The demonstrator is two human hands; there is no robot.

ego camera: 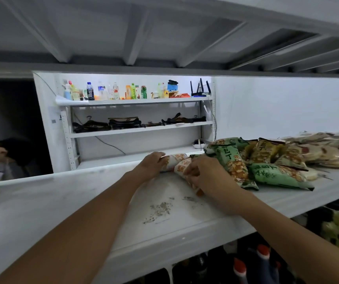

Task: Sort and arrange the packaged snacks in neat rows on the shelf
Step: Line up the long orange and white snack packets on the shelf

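Landmark: the white shelf (103,201) I'm working at. All places taken from it.

Below its front lip: dark bottles (240,269) with red caps, dim, not my concern.

On the shelf, nearest the front edge: a scatter of crumbs (160,210) on bare white surface. That left stretch is open, and I judge it's where the rows should go.

Mid-shelf: both hands on the orange-and-white snack packs (177,161). Left hand (151,163) lies over the left end of the far pack, fingers curled down onto it, seemingly pinning it so it doesn't slide. Right hand (207,177) is closed on the near pack, fingertips pinching its edge. I read this as squaring the two packs side by side to start a row. Exactly how many packs sit under the hands, I can't tell.

Just right of the hands, touching them: the heap of green snack bags (234,160), lying overlapped and tilted, unsorted. Further right along the shelf: yellow-brown bags (266,150), then flat pale packets (318,152) spread toward the end.

Past the shelf's back edge: a second white rack (140,101) carrying drink bottles (103,91) and a router (200,90).

Sorting looks barely begun.
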